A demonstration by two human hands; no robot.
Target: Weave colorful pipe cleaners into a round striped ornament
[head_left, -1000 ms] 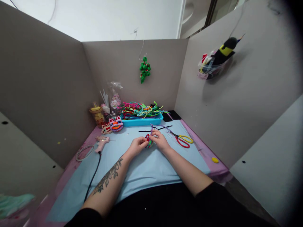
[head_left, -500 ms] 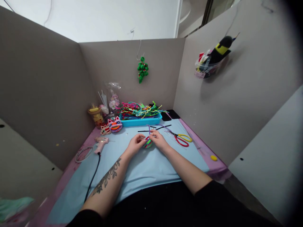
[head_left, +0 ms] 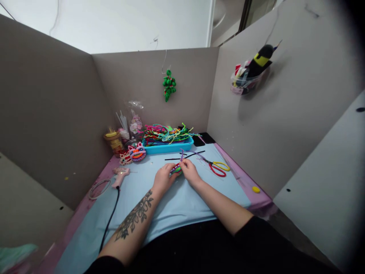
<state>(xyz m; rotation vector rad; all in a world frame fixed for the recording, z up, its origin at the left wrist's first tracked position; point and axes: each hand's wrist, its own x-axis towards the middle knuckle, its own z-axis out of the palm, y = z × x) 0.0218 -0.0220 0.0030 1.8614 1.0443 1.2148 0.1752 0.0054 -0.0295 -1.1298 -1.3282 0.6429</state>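
Note:
Between my hands, above the light blue cloth [head_left: 182, 201], is a small multicoloured craft piece [head_left: 176, 169] with green, red and purple parts. My left hand [head_left: 164, 177] is wrapped round its left side. The fingers of my right hand [head_left: 189, 170] pinch at its right edge, where a purple strip [head_left: 182, 153] sticks up. Black stems [head_left: 196, 153] lie just beyond my hands. To their right rest scissors [head_left: 216, 166] with one red and one yellow handle.
A blue tray [head_left: 168, 147] full of colourful stems stands at the back, beside two lion-face pieces [head_left: 137, 152]. On the left are a pink glue gun [head_left: 121, 177] with its black cord and a lidded cup [head_left: 114, 141]. Grey panels rise around the table.
My left hand has turned and now wraps more closely round the craft piece. My right fingers have drawn together at its edge. The whole view has shifted slightly.

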